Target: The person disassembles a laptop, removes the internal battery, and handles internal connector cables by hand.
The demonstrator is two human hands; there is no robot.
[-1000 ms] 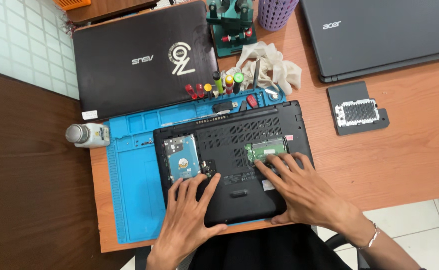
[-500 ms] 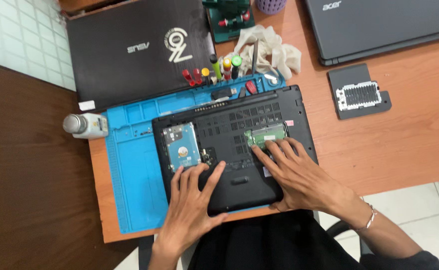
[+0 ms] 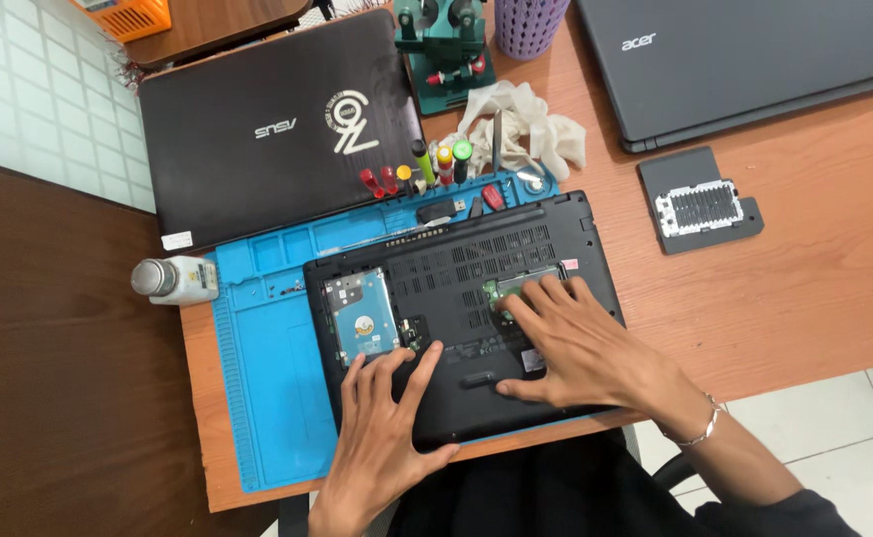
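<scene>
Lighting was bright and even from my feed, soft diffuse light, only faint shadows under both hands on the black laptop base (image 3: 456, 298). Mild sheen on the closed dark laptop lid (image 3: 258, 129) and the white floor tiles (image 3: 19, 89). Focus was sharp in the centre; slight wide-angle bending at the edges; no motion blur

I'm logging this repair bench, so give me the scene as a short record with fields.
Surface: wooden table with blue silicone work mat
Main item: black upturned laptop, bays open
Left hand: flat on laptop's base, beside exposed silver hard drive
Right hand: fingertips on green memory module
Nearby: black removed cover panel, white bottle
</scene>
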